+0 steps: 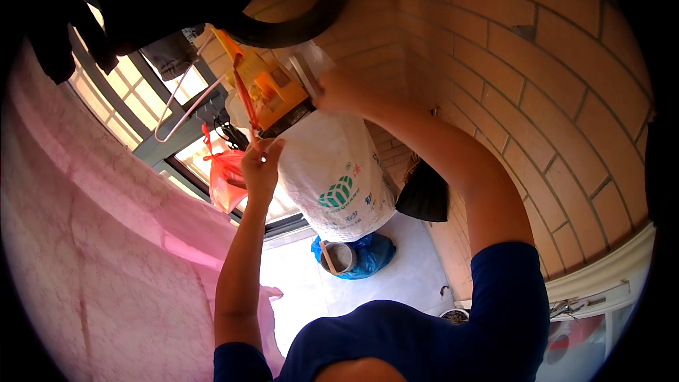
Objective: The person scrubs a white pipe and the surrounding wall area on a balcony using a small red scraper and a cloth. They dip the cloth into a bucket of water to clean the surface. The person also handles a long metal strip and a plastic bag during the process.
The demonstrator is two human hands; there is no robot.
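Note:
Up high near the window, my left hand (260, 166) is closed in a pinch on the lower end of a red strap (245, 99). The strap runs up along the front of a yellow-orange package (276, 92), which rests at the top of a tall white sack (318, 159) with a green print. My right hand (339, 92) is smeared by motion at the package's right side. It is beside a flat, pale grey piece (305, 75); whether its fingers grip that piece cannot be made out.
A tied red plastic bag (225, 180) hangs left of the sack. Pink curtain (134, 240) fills the left, brick wall (523, 85) the right. Below stands a small pot (341, 258) in a blue bag (373, 255). Dark clothes (166, 0) and a hanger (173, 110) hang above.

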